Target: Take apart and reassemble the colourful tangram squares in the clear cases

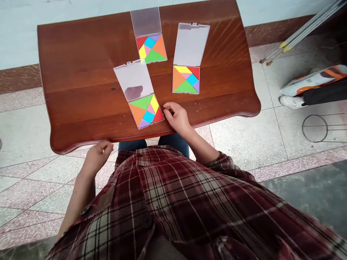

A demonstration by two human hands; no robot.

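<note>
Three square tangram trays with coloured triangular and square pieces lie on the wooden table, each hinged to an open clear plastic lid. The nearest tray (146,111) sits tilted, its lid (133,80) pointing away from me. Its lid's far corner overlaps the farthest tray (151,48), whose own lid (145,21) reaches the table's back edge. To the right lie the third tray (185,79) and its lid (191,44). My right hand (175,117) rests on the table with curled fingers at the nearest tray's right corner. My left hand (99,155) is curled at the table's front edge, holding nothing visible.
The reddish-brown wooden table (81,72) has a scalloped front edge close to my plaid shirt (173,202). A white shoe (291,102), a black-and-orange bag (317,85) and pale metal poles (300,43) lie on the speckled tile floor to the right.
</note>
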